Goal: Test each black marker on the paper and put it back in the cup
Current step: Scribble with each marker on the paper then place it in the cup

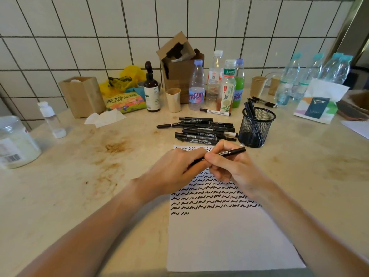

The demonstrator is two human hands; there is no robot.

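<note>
Both hands meet over the paper (229,236): the left hand (175,168) and right hand (235,168) are each closed around one black marker (231,152), held level above rows of black squiggles. Just beyond lies a pile of markers (203,130), and to its right the mesh cup (256,128) holds a few. Far back, a bottle (196,86) reads roughly "amen"; marker labels are too small to read.

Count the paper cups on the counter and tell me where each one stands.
3. One paper cup stands right of the brown dropper bottle; two more stand by the wall behind the mesh cup. Others may be hidden behind bottles.
</note>
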